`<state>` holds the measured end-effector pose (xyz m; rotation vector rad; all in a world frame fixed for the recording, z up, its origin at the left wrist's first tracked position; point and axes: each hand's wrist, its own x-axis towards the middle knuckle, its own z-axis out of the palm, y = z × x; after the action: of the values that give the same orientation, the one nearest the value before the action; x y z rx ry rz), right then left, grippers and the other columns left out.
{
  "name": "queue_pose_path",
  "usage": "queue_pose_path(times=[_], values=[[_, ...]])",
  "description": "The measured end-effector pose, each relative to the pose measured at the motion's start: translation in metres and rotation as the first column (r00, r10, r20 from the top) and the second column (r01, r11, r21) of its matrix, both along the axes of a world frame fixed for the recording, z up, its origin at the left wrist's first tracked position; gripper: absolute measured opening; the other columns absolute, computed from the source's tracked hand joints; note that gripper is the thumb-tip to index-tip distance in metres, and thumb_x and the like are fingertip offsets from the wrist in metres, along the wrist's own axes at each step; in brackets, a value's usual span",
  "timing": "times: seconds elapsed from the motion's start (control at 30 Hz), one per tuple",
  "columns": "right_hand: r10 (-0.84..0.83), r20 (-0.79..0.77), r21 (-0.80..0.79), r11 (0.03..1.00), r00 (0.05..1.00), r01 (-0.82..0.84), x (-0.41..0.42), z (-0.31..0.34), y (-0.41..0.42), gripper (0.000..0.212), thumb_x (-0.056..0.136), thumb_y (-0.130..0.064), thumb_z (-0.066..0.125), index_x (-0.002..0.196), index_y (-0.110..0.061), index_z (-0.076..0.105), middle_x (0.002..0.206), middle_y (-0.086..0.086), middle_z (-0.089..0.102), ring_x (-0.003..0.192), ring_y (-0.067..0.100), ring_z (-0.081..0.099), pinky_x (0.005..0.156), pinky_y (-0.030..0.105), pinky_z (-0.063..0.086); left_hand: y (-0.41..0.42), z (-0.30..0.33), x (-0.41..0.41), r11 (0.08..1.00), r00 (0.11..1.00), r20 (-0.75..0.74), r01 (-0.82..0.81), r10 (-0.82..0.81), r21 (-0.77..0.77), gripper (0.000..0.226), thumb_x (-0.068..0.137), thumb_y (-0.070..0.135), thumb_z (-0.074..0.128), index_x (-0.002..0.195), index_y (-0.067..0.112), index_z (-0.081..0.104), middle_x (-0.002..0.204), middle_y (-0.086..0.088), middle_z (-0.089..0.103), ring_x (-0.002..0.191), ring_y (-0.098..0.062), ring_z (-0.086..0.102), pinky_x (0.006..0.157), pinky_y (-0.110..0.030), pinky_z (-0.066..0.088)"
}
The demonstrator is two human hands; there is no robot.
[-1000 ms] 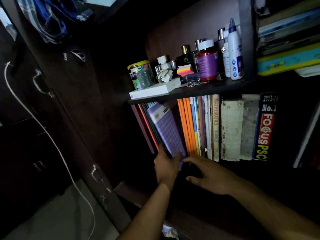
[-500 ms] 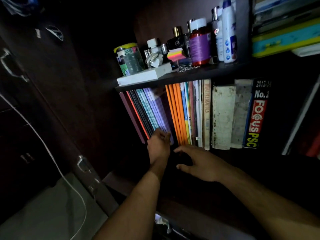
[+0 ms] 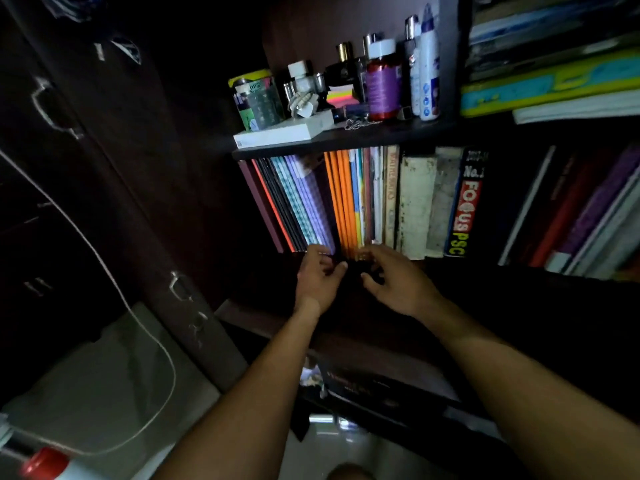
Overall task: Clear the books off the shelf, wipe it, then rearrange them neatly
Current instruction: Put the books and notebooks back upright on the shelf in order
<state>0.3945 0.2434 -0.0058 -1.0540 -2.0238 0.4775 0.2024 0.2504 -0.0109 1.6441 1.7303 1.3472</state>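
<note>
A row of upright books fills the middle shelf (image 3: 346, 152): purple and teal checked notebooks (image 3: 308, 202) at the left, orange books (image 3: 341, 202), worn white books (image 3: 415, 206) and a black FOCUS PSC book (image 3: 464, 206). My left hand (image 3: 317, 278) touches the lower edge of the purple notebooks with loosely bent fingers. My right hand (image 3: 398, 282) is beside it, its bent fingers at the foot of the orange books. The dim light hides whether it grips anything.
The shelf above holds a white box (image 3: 284, 133), a tin (image 3: 256, 98), bottles (image 3: 382, 81) and a spray bottle (image 3: 428, 64). More books (image 3: 588, 216) lean at the right and lie stacked (image 3: 554, 84) above. A dark cupboard door (image 3: 104, 168) and a white cable (image 3: 104, 265) are at the left.
The purple notebook that leaned out a second ago is back in the row. My left hand dropped to the books' base and my right hand moved up beside it.
</note>
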Motion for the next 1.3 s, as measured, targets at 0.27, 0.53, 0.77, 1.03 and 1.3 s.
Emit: queue_pose_path(times=[0.27, 0.53, 0.77, 1.03, 1.3], values=[[-0.299, -0.315, -0.162, 0.952, 0.901, 0.26, 0.049, 0.005, -0.145, 0.034, 0.09, -0.009, 0.07, 0.122, -0.015, 0.064, 0.108, -0.002, 0.071, 0.097, 0.006, 0.068, 0.089, 0.022, 0.052, -0.126, 0.018, 0.077, 0.933, 0.897, 0.332, 0.344, -0.292, -0.109, 0.04, 0.092, 0.011, 0.074, 0.119, 0.026, 0.05, 0.116, -0.001, 0.065, 0.1, -0.014, 0.065, 0.089, -0.023, 0.053], [-0.6, -0.318, -0.261, 0.8, 0.734, 0.541, 0.195, 0.041, -0.373, 0.031, 0.093, -0.023, 0.067, 0.124, -0.024, 0.061, 0.108, -0.008, 0.072, 0.102, 0.008, 0.069, 0.089, 0.041, 0.059, -0.278, 0.054, 0.262, 0.492, 0.504, 0.402, 0.859, -0.765, -0.141, 0.029, 0.094, 0.02, 0.072, 0.119, 0.022, 0.056, 0.114, -0.008, 0.071, 0.103, -0.02, 0.07, 0.087, -0.033, 0.06], [-0.857, -0.165, -0.245, 0.514, 0.488, 0.822, 0.285, 0.051, -0.576, 0.033, 0.093, -0.009, 0.068, 0.126, -0.011, 0.06, 0.106, -0.001, 0.071, 0.1, 0.008, 0.067, 0.087, 0.025, 0.054, -0.429, 0.057, 0.396, 0.039, 0.085, 0.224, 0.979, -0.971, -0.201, 0.028, 0.096, 0.029, 0.066, 0.121, 0.028, 0.055, 0.112, 0.004, 0.071, 0.101, -0.012, 0.068, 0.09, -0.038, 0.055], [-0.97, -0.205, -0.268, 0.182, 0.129, 0.946, 0.364, 0.011, -0.674, 0.025, 0.09, -0.007, 0.072, 0.109, -0.022, 0.064, 0.098, -0.003, 0.069, 0.087, 0.0, 0.064, 0.077, 0.02, 0.048, -0.492, 0.038, 0.443, -0.077, -0.052, 0.078, 0.928, -0.996, -0.365, 0.054, 0.098, 0.026, 0.066, 0.145, 0.027, 0.04, 0.139, 0.001, 0.055, 0.113, -0.011, 0.062, 0.107, -0.04, 0.049], [-0.921, -0.155, -0.162, -0.333, -0.357, 0.929, 0.481, 0.003, -0.702, 0.024, 0.084, -0.02, 0.068, 0.108, -0.017, 0.065, 0.108, 0.013, 0.061, 0.102, 0.031, 0.057, 0.091, 0.038, 0.045, -0.477, 0.024, 0.485, -0.003, 0.066, 0.163, 0.921, -0.984, -0.391, 0.07, 0.094, 0.025, 0.073, 0.151, 0.031, 0.032, 0.155, 0.006, 0.037, 0.13, -0.013, 0.052, 0.101, -0.029, 0.047]])
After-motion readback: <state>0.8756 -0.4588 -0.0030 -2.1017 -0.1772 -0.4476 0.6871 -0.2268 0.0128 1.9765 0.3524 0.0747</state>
